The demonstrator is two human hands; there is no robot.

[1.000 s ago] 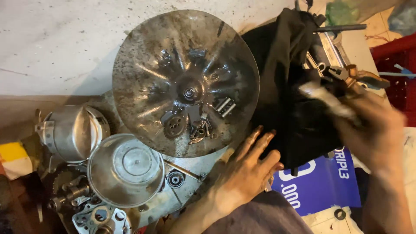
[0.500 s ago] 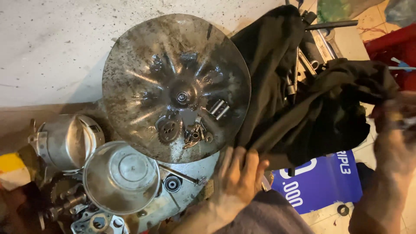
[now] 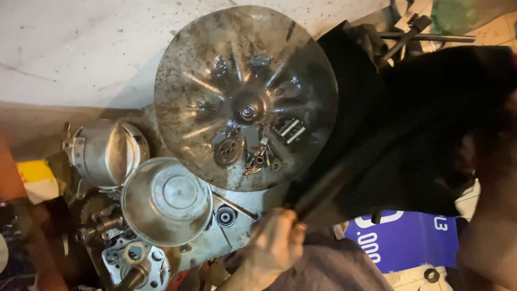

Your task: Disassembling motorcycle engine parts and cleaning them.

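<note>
Black cloth (image 3: 425, 134) sits bunched right beside the greasy round metal dish (image 3: 245, 97), my left hand (image 3: 277, 242) pinching its lower edge; the right hand (image 3: 493, 215) is mostly hidden behind the fabric, so can't tell its grip. Shiny steel bowl (image 3: 167, 199) sits nearby.

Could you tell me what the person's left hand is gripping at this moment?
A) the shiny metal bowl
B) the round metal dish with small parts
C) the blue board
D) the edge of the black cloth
D: the left hand is closed on the lower edge of the black cloth, which stretches up to the right; the dish and the bowl lie untouched beside it.
</note>
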